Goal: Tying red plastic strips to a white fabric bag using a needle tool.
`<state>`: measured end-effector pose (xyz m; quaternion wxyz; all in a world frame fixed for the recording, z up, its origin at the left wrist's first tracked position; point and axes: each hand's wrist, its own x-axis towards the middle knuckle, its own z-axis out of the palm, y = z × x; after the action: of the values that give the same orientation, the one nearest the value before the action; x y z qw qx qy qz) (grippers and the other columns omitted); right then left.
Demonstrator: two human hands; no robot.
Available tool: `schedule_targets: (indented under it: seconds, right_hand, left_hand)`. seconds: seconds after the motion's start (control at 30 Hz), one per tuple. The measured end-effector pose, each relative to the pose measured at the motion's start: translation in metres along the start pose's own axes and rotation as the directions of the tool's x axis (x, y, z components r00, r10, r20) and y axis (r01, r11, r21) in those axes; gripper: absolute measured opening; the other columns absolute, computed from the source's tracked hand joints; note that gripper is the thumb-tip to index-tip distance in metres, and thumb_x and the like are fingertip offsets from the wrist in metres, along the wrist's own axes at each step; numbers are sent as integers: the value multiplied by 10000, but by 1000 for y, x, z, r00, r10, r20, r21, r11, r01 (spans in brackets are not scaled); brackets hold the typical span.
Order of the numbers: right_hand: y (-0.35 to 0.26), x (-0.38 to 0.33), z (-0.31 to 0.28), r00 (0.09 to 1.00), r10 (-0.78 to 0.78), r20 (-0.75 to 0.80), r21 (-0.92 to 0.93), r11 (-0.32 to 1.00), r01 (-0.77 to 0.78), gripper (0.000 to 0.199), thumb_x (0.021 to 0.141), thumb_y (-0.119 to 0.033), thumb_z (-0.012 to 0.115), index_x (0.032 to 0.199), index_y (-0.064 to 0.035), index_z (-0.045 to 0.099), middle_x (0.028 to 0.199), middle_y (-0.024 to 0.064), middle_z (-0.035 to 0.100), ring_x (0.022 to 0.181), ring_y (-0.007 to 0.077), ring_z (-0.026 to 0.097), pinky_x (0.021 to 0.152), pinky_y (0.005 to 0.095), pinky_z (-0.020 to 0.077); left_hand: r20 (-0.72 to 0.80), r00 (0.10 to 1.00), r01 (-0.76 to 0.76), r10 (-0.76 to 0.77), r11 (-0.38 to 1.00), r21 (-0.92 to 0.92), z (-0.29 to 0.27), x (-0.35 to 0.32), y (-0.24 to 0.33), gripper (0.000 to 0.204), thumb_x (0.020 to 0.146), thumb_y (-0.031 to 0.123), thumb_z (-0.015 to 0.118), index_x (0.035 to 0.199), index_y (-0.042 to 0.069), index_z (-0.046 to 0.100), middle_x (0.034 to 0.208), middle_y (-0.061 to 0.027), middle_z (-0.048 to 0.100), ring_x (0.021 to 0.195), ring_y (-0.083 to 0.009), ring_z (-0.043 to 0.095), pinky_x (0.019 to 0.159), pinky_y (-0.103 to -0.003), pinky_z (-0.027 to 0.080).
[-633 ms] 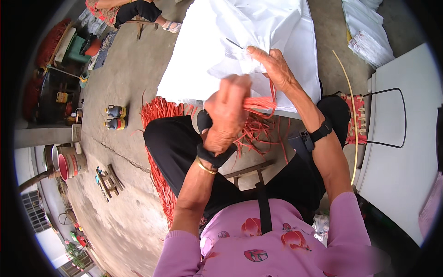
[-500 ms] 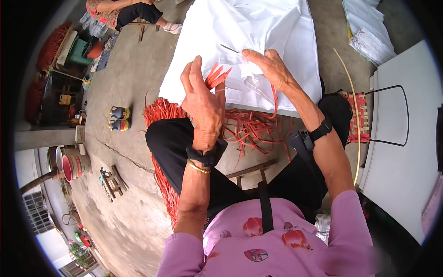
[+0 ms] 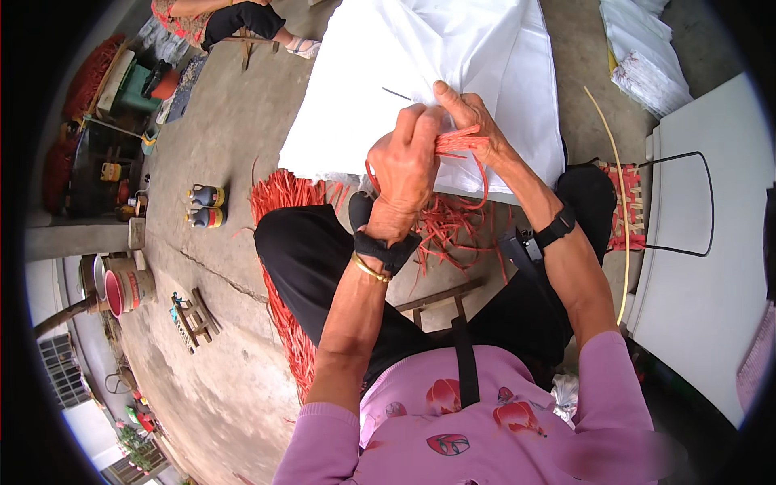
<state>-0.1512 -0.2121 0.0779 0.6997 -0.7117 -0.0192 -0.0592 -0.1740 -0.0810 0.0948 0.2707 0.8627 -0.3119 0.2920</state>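
Left hand (image 3: 406, 158) curled tight around a red strip bundle (image 3: 461, 141), knuckles up; cut-looking ends stick out its right side and reach the right hand (image 3: 477, 121). So the bundle sits between the two hands, over the near part of the white sheeting (image 3: 347, 121). Right hand has its thumb raised and fingers mostly hidden; sheeting creases run up to it, but can't tell whether it pinches the sheeting, the strips or both. Hands are right beside each other, maybe touching; overlap hides it.

A thin dark rod (image 3: 396, 93) lies on the sheeting, just beyond the left hand. A single red strip (image 3: 486, 184) hangs in a loop below the right hand.

Progress, judging by how things lie: one bunch is gathered in the grip, not yet set down, and no tie shows around it. Plenty of strips look unhandled: a loose tangle (image 3: 443, 230) between the knees below the sheeting's edge, and a long heap (image 3: 293, 323) on the floor by the left leg. No finished bundle spotted on the sheeting.

Around: two dark bottles (image 3: 206, 206) on the floor to the left, seated co-worker (image 3: 238, 23) at upper left.
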Motion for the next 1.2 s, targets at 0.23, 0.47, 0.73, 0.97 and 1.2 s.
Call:
schedule_targets:
  seconds: [0.23,0.47,0.73,0.97,1.2]
  right_hand:
    - [-5,-6,-11,995,-102,4,-503,860,90,614,774,-420,640,436,24,384,379,80,313,406,155,277,380,359,295]
    - [3,-3,-8,960,-153,233,-684,676,274,646,826,-512,541,482,30,462,401,131,401,394,226,379,442,393,380]
    - [-14,-7,-13,995,72,-75,-157,984,-83,565,780,-545,584,482,-110,381,500,-45,316,500,78,292,437,283,266]
    - [-12,-7,-16,996,-15,-89,-463,886,-28,633,751,-496,640,436,-43,329,438,-1,269,442,108,265,389,316,260]
    - [-13,-13,-16,982,-177,65,-808,568,156,561,784,-419,577,470,40,503,390,166,426,358,270,439,402,391,394]
  left_hand:
    - [-339,731,597,-593,795,-104,7,-30,-50,53,771,54,590,811,33,617,691,-144,610,623,-268,597,587,-338,465]
    - [-322,885,342,-337,939,-43,-2,-8,-9,106,717,-7,627,812,40,620,735,-109,608,645,-259,601,581,-347,471]
    - [-142,920,289,-364,878,-382,4,-8,22,244,759,-19,590,998,30,583,811,-138,591,688,-259,602,621,-338,481]
    - [0,729,658,-685,700,-278,30,-30,-17,168,780,11,539,927,-27,609,654,-106,586,594,-156,523,592,-294,447]
    - [-146,615,691,-775,618,-375,12,-28,-36,131,779,39,560,873,-22,629,686,-53,608,607,-130,500,589,-297,430]
